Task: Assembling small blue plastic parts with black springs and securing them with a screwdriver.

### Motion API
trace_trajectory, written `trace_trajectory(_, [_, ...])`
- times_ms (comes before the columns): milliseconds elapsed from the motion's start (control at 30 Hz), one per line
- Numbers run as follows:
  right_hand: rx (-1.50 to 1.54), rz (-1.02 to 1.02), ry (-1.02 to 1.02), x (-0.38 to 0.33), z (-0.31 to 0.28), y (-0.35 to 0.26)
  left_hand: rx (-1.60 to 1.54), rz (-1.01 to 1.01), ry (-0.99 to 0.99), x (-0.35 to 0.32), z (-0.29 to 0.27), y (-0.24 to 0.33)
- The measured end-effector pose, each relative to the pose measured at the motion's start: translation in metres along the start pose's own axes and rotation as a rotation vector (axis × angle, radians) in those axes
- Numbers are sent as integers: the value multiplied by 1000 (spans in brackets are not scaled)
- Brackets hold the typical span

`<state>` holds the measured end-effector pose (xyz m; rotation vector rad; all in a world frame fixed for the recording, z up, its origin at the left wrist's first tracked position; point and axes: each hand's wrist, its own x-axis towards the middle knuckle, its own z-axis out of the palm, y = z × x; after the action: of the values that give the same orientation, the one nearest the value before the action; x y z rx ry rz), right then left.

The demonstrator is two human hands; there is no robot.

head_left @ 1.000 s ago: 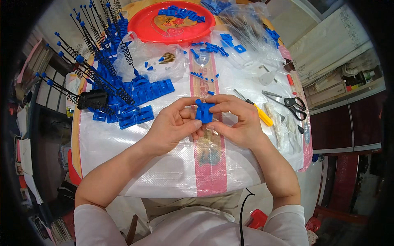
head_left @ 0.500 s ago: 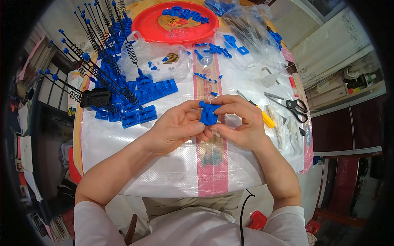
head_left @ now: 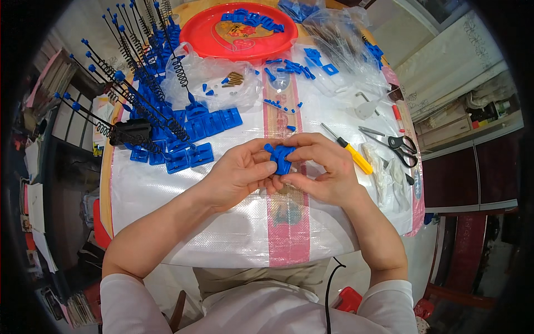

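A small blue plastic part [head_left: 282, 161] is held above the middle of the white-covered table [head_left: 222, 234], over the cover's pink-edged stripe, its knobbed end leaning up and to the left. Both hands grasp it: the left hand [head_left: 243, 171] pinches it with the thumb across its near face and curled fingers behind, while the right hand [head_left: 328, 167] has its index finger at the upper right side and its thumb near the lower edge. The wrists are bent inward, forearms spread wide. Compared with half a second ago, the part has been turned and tips further left, and more of the yellow-handled screwdriver [head_left: 356, 157] shows beside the right hand. Scissors [head_left: 401, 148] lie farther right; one loose blue piece [head_left: 291, 128] sits just beyond the fingers, and a red tray [head_left: 192, 42] with blue pieces stands at the far side.
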<state>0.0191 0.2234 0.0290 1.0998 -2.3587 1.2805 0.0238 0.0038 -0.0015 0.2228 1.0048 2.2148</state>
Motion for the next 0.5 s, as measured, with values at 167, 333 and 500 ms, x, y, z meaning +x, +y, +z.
trace_trajectory(167, [0, 47, 59, 3, -4, -4, -8, 8, 35, -1, 3, 1])
trace_trajectory(333, [122, 243, 233, 0, -8, 7, 48, 10, 15, -1, 3, 0])
trace_trajectory(500, [402, 331, 385, 7, -20, -2, 72, -33, 40, -2, 3, 1])
